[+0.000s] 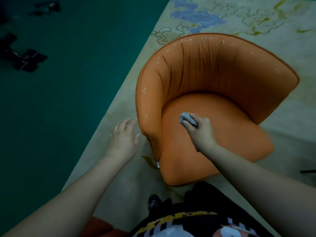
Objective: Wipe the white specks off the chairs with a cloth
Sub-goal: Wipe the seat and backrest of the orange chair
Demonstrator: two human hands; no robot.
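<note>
One chair: orange upholstered tub chair [205, 93] with a curved back, standing on a pale patterned rug [256, 17] beside a dark green floor [77, 65].
White specks: scattered along the chair's back rim [188, 41] and left arm edge.
Right hand: the right hand [201, 132] pinches a small crumpled grey cloth [187, 118] between thumb and fingers, over the left side of the seat cushion; contact with the seat cannot be told.
Left hand: the left hand [124, 137] is spread, empty, just beside the chair's left arm.
Label: small white tag [158, 164] at the chair's lower front seam, unreadable.
Hard to make out: dark shapes [22, 57] on the green floor; dim light.
Cut off: a printed black garment [196, 223] at the bottom edge.
</note>
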